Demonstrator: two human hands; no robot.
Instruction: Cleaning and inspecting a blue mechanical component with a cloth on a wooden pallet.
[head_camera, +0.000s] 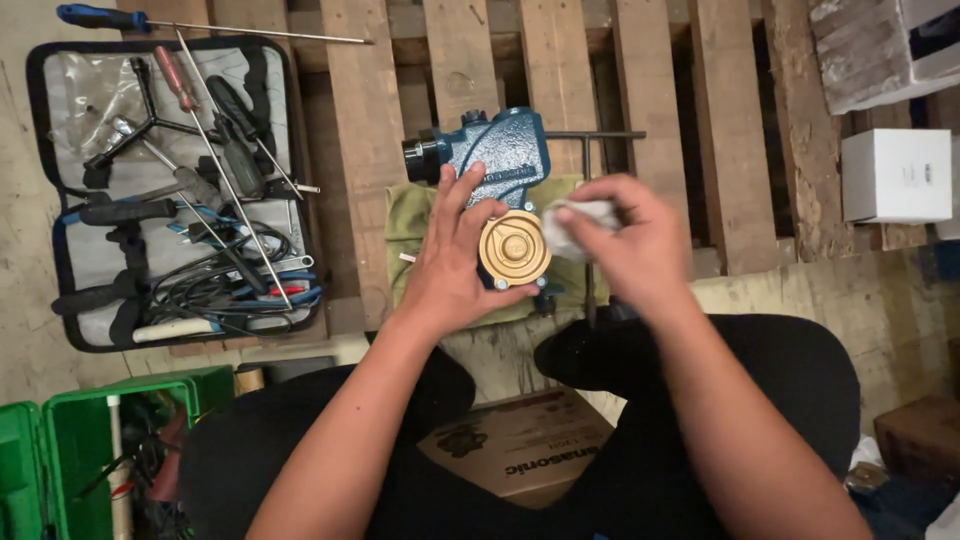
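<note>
A brown cardboard box (525, 455) lies on the lap; a white square box (896, 176) sits at far right.

I hold a blue cast pump body (497, 160) upright on a green cloth (410, 225), its round brass cover (514, 249) facing me, a crumpled white rag (572, 228) touching its right edge.

this looks like a rough repair workshop or storeroom floor. an open tool pouch (170, 190) lies spread out, packed with screwdrivers, pliers and a y-shaped wrench, with a long blue-handled screwdriver (200, 25) just above it. bare wooden pallet slats (730, 130) serve as the work surface over a worn concrete floor (20, 330). a green plastic toolbox (70, 440) stands open, with cardboard boxes (895, 175) nearby.
</note>
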